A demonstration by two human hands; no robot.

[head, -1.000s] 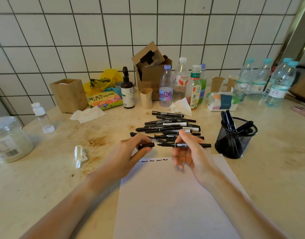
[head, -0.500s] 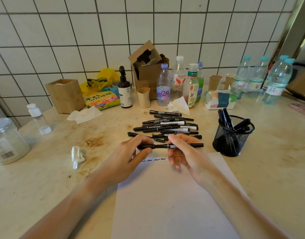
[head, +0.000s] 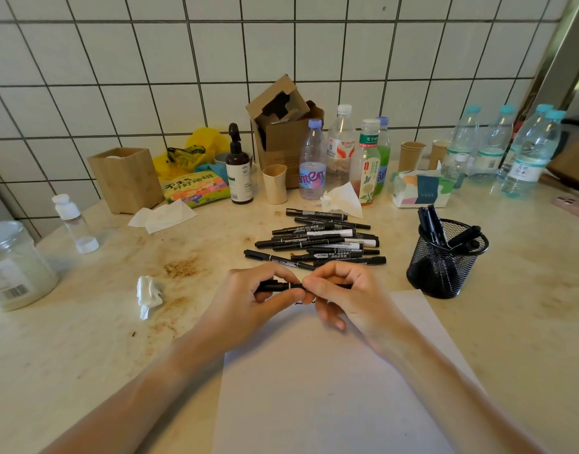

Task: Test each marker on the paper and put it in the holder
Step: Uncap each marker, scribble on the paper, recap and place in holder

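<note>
Head view: both hands pinch one marker (head: 289, 286) lying crosswise above the paper's (head: 330, 388) top edge, left hand (head: 249, 299) curled round its left end, right hand (head: 344, 290) round its middle. The holder (head: 445, 257) stands nearer the right hand.

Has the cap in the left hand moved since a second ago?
Yes. The left hand brought it rightward onto the marker; hands now meet above the squiggles.
</note>
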